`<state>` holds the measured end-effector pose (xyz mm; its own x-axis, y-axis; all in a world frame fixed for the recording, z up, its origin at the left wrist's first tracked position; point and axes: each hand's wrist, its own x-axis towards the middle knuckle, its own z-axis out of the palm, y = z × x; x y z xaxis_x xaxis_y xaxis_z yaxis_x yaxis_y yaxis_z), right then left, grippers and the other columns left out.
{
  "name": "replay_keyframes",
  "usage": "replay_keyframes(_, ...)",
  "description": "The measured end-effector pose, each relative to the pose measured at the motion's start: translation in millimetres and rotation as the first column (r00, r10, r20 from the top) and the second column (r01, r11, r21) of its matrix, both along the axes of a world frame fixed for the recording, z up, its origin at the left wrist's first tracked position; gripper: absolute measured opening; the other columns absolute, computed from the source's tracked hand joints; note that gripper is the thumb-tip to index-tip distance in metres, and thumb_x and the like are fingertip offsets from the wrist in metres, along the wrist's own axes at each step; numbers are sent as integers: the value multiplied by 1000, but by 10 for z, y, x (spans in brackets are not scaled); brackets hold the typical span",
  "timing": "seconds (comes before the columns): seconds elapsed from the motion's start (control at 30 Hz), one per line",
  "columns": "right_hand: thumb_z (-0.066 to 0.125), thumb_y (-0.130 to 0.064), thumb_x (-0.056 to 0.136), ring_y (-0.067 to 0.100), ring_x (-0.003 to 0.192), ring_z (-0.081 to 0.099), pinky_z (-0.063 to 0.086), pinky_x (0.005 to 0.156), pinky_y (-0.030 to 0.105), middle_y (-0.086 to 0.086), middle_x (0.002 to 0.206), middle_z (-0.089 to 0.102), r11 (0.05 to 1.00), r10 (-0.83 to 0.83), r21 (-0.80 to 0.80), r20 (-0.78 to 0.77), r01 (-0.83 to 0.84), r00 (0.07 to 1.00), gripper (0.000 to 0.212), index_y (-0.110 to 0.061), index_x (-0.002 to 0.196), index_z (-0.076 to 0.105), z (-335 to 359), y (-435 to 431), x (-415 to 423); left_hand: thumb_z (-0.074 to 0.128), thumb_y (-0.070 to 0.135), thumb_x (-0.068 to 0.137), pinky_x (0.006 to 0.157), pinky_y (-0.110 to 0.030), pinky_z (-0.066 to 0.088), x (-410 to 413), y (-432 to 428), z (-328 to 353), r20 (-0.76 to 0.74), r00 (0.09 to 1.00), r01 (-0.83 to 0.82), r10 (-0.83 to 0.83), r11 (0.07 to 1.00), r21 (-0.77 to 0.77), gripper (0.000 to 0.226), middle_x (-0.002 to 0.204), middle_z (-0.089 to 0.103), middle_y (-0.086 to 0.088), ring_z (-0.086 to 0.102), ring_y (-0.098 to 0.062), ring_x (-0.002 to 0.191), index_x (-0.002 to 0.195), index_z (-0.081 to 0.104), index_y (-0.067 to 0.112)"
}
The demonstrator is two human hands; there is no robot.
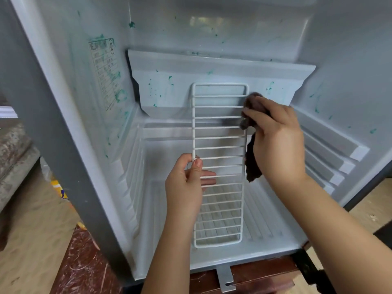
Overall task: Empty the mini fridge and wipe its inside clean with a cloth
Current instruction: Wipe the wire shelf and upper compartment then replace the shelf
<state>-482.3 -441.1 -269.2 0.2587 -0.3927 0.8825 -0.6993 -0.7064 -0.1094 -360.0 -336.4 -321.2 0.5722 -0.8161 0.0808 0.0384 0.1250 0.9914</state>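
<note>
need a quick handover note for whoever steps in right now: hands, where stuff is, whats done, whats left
Left hand: grips the left rail of the white wire shelf rack, which stands on end inside the grey mini fridge, its lower end near the front of the floor.
Right hand: holds the dark brown cloth against the rack's right rail.
Done: no food or containers in view inside the fridge.
Left: green smears mark the left wall, back panel and right wall. Finish the rack, then wipe the walls.
</note>
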Motion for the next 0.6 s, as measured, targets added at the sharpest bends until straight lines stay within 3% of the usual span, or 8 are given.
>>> replay_keyframes(0.1, 53, 11, 81, 35, 108, 56, 43, 96, 32, 13, 123, 63, 1000, -20, 25, 101, 18, 995, 36, -4, 109, 70, 46, 33, -109, 45, 20, 100, 69, -38, 54, 12, -2, -11, 5, 1000, -6, 6, 1000, 3, 13, 74, 73, -3, 72, -17, 65, 94, 57, 16)
replay_keyframes(0.17, 56, 10, 84, 32, 112, 55, 42, 98, 32, 13, 125, 61, 996, 73, -58, 118, -66, 990, 35, -3, 113, 68, 98, 130, -7, 46, 20, 100, 67, -34, 54, 6, -6, -9, -7, 1000, -9, 9, 1000, -4, 13, 74, 73, -4, 72, -17, 64, 92, 57, 18)
replay_keyframes(0.33, 43, -6, 89, 32, 121, 51, 40, 104, 35, 15, 130, 57, 958, 277, -75, -18, -278, 961, 39, -2, 124, 61, 243, 281, 732, 45, 17, 100, 57, -19, 53, -2, -24, 4, -52, 998, -19, 18, 1000, -12, 12, 74, 72, -6, 71, -19, 61, 92, 55, 17)
replay_keyframes(0.47, 40, -6, 90, 35, 126, 49, 41, 106, 41, 17, 133, 56, 963, 252, -67, -119, -261, 960, 39, -1, 121, 63, 152, 100, 822, 44, 17, 101, 59, -22, 53, 3, -12, 18, -32, 999, -11, 11, 1000, -5, 13, 75, 72, -7, 71, -19, 61, 94, 55, 13)
replay_keyframes(0.6, 44, -1, 89, 33, 124, 50, 37, 107, 35, 16, 131, 57, 978, 204, -30, -14, -204, 979, 38, -2, 120, 65, 157, -48, 448, 46, 20, 100, 62, -24, 53, 8, -6, -6, -11, 1000, -17, 17, 1000, 4, 14, 75, 73, -6, 71, -18, 63, 91, 56, 18)
